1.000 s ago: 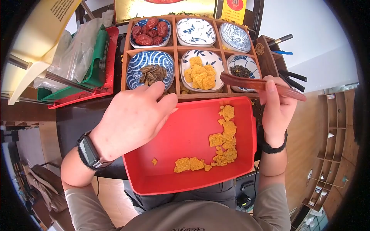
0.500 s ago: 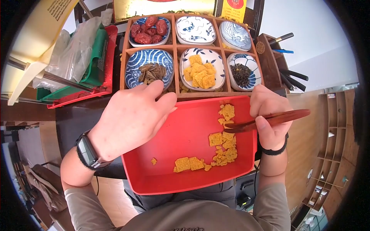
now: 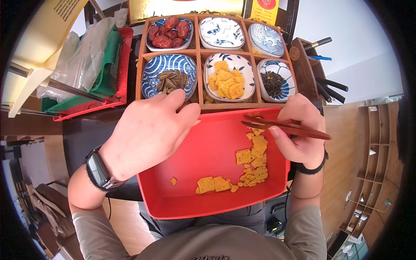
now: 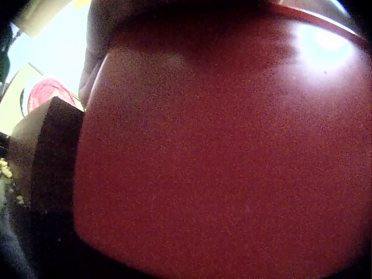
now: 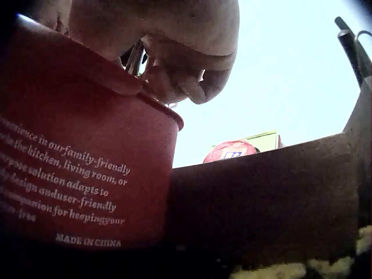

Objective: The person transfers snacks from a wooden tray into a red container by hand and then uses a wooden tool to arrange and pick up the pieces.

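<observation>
My right hand (image 3: 301,132) pinches dark reddish wooden tongs (image 3: 299,128) over the right side of a red plastic bin (image 3: 190,151). The tongs' tips overlap the topmost yellow cracker piece (image 3: 258,131) near the bin's far right corner. More broken crackers (image 3: 259,147) run down the bin's right side and along its near side. My left hand (image 3: 147,134) grips the bin's far left rim, its fingertips partly hidden. A patterned dish holds whole yellow crackers (image 3: 225,80) just beyond the bin. In the right wrist view my right hand (image 5: 180,46) hangs over the bin's printed wall (image 5: 87,174).
A wooden divided tray (image 3: 199,56) beyond the bin holds dishes of red dates (image 3: 162,42), sunflower seeds (image 3: 173,80) and dark tea leaves (image 3: 273,84). A green basket (image 3: 110,65) with plastic bags stands at left. A wooden pen box (image 3: 299,56) is at right.
The tongs have moved from over the tea-leaf dish into the bin's right side, then slightly away from me to the topmost cracker piece. My left hand stays on the rim.
</observation>
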Demonstrator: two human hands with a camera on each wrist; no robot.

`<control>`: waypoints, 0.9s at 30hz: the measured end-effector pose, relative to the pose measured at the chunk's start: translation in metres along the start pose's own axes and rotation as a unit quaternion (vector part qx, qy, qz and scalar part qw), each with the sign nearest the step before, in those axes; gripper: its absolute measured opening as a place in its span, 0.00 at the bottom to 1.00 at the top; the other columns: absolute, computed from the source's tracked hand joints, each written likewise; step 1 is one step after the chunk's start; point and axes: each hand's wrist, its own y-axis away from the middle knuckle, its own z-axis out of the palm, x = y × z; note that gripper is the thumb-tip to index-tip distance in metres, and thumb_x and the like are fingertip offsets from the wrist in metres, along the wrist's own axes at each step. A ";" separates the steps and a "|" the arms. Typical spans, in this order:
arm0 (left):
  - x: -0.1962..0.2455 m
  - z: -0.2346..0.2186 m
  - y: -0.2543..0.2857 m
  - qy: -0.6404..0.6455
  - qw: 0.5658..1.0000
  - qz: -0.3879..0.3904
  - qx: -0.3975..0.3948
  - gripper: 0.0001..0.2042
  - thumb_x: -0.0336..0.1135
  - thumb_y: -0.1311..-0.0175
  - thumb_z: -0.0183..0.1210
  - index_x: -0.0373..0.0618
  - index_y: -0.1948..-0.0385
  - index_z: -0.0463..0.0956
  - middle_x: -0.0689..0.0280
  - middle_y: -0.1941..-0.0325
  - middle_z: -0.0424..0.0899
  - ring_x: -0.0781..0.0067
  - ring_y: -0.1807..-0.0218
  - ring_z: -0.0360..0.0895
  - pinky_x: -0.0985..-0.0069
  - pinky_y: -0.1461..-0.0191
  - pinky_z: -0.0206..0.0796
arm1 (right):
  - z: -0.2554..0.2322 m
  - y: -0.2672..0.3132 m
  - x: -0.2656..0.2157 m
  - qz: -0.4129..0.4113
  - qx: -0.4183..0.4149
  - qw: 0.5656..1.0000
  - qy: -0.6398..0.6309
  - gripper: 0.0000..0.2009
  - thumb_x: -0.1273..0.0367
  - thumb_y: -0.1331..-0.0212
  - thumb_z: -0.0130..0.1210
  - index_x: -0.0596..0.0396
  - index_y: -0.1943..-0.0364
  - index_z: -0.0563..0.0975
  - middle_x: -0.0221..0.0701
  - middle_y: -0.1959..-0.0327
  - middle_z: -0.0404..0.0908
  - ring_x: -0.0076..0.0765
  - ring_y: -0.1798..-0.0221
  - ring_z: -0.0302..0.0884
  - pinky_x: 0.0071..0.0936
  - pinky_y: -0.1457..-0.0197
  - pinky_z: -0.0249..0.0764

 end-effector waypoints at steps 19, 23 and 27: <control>0.001 0.001 0.000 -0.003 1.000 -0.006 0.003 0.09 0.35 0.33 0.68 0.44 0.61 0.76 0.57 0.63 0.76 0.49 0.62 0.83 0.56 0.62 0.76 | -0.007 -0.008 -0.008 -0.003 -0.170 0.984 0.047 0.10 0.76 0.50 0.66 0.49 0.67 0.77 0.27 0.72 0.77 0.42 0.67 0.77 0.37 0.54 0.66; 0.001 0.001 0.000 -0.003 1.000 -0.003 0.007 0.10 0.35 0.33 0.68 0.44 0.61 0.76 0.57 0.63 0.77 0.49 0.62 0.83 0.56 0.62 0.77 | -0.010 -0.009 -0.009 -0.002 -0.213 0.977 -0.018 0.09 0.76 0.52 0.65 0.48 0.68 0.77 0.25 0.74 0.75 0.40 0.69 0.76 0.36 0.53 0.64; 0.001 0.001 0.000 -0.008 1.000 -0.003 0.006 0.09 0.35 0.33 0.68 0.44 0.61 0.76 0.57 0.63 0.77 0.49 0.62 0.83 0.56 0.62 0.77 | -0.003 -0.003 -0.006 -0.009 -0.217 0.972 -0.094 0.11 0.76 0.60 0.64 0.47 0.71 0.78 0.22 0.75 0.77 0.38 0.73 0.70 0.40 0.52 0.58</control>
